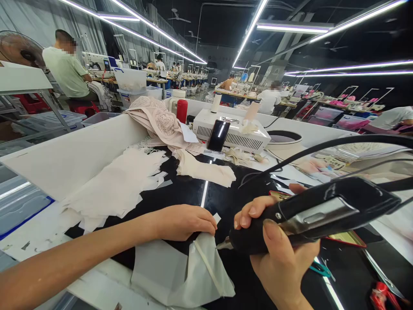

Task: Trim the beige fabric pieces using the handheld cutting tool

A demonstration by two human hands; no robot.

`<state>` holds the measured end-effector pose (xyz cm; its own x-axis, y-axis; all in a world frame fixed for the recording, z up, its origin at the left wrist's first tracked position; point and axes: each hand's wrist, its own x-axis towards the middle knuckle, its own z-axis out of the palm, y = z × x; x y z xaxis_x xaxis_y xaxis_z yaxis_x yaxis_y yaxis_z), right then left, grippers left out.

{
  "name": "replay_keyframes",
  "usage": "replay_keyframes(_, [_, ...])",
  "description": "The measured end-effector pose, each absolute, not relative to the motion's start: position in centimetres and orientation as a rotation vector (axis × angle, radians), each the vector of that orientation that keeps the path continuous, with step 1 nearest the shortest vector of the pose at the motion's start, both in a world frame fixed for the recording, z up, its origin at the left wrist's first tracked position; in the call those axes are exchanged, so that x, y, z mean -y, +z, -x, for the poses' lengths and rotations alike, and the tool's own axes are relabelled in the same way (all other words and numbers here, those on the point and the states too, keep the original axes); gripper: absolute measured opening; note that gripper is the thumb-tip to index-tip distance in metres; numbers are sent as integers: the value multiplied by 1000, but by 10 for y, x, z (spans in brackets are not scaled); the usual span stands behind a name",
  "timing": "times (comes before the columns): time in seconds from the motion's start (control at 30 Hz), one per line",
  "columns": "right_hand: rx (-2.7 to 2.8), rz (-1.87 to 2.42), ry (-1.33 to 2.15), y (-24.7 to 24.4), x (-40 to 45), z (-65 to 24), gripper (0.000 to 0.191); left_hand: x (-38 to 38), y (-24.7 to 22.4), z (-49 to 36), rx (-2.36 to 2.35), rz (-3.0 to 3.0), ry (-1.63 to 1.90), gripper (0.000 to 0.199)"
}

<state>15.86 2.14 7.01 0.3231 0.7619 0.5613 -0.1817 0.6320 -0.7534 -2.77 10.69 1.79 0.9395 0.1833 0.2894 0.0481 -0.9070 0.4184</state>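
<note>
My left hand (185, 221) pinches the upper edge of a pale fabric piece (206, 262), which has a raised narrow seam or strip running down it. The fabric lies on a black glossy work surface (254, 284) and hangs toward the front edge. My right hand (277, 249) is wrapped round a black corded handheld tool (309, 215) with a metal lever along its side. Its narrow metal tip points left, close beside the fabric's edge near my left fingertips; I cannot tell whether it touches. The fingers of both hands are closed.
Stacked pale fabric pieces (119, 185) lie left, a folded cream piece (206, 170) ahead. A phone (218, 135) leans against a white vented box (232, 129). Teal-handled scissors (321, 268) and red-handled snips (382, 297) lie right. A black cable (322, 148) arches overhead. People sit at sewing machines beyond.
</note>
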Motion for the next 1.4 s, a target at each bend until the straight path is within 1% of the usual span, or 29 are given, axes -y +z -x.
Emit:
replay_keyframes(0.1, [1077, 652, 672, 72, -20, -159, 45, -109, 20, 34, -194, -2674, 419, 52])
replay_keyframes(0.43, [1064, 658, 662, 76, -17, -158, 48, -106, 29, 40, -201, -2803, 339, 48])
replay_keyframes(0.67, [1067, 630, 683, 80, -18, -157, 49, -101, 31, 44, -223, -2894, 265, 34])
replay_keyframes(0.8, [1063, 625, 684, 80, -17, -158, 47, -100, 28, 44, -141, -2870, 312, 30])
replay_keyframes(1.0, [1066, 636, 684, 80, -17, -158, 49, -99, 25, 44, -138, -2790, 441, 33])
replay_keyframes(1.27, [1052, 643, 666, 79, -17, -157, 49, -97, 34, 47, -156, -2856, 337, 38])
replay_keyframes(1.4, [1036, 648, 679, 79, -17, -156, 48, -96, 34, 48, -151, -2893, 349, 39])
